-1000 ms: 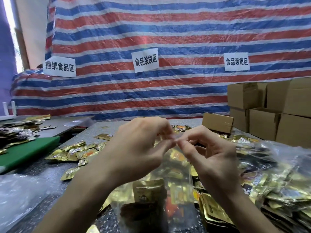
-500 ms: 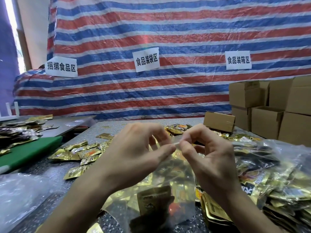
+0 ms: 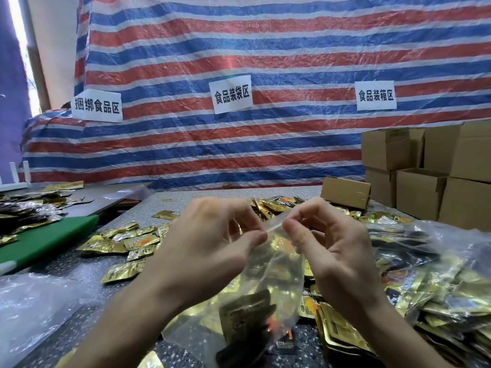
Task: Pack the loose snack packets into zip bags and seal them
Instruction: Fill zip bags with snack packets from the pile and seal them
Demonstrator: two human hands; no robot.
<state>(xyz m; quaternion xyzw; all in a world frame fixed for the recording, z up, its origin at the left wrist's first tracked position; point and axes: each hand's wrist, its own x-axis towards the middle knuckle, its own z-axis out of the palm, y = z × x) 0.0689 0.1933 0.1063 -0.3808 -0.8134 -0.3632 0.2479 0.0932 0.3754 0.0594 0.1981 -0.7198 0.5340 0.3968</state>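
A clear zip bag (image 3: pixel 261 296) with gold and dark snack packets inside hangs between my hands above the speckled table (image 3: pixel 79 272). My left hand (image 3: pixel 210 245) pinches the bag's top strip from the left. My right hand (image 3: pixel 329 243) pinches the same strip from the right, thumb and fingers curled on it. The strip runs slanted between my fingertips. Loose gold snack packets (image 3: pixel 127 243) lie on the table to the left and behind my hands.
A heap of filled clear bags (image 3: pixel 430 277) covers the table's right side. Cardboard boxes (image 3: pixel 425 166) are stacked at the back right. A green board (image 3: pixel 45 240) and more packets (image 3: pixel 24 211) lie at the left. A striped tarp with paper signs hangs behind.
Both hands have kept pinching the bag's top strip, shifting slightly apart. The bag has swung and tilted a little beneath them.
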